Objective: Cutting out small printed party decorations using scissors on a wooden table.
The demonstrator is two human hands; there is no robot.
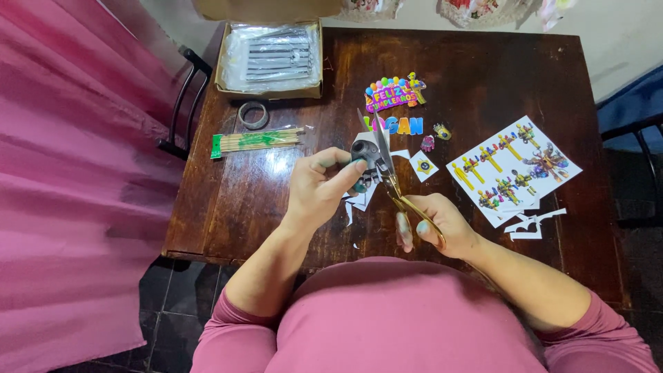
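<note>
The dark wooden table [262, 193] spreads under me, with a cardboard box [271, 59] of plastic-wrapped pieces at its far edge and a printed sheet [512, 169] of colourful figures to my right. Nearer lie a packet of wooden skewers [257, 140] and a tape roll [253, 115]. My left hand [319, 188] pinches a small grey paper cutout [366, 153] above the table's middle. My right hand [436, 224] grips gold-handled scissors [395, 186], fingers curled through the loops, blades at the cutout.
</note>
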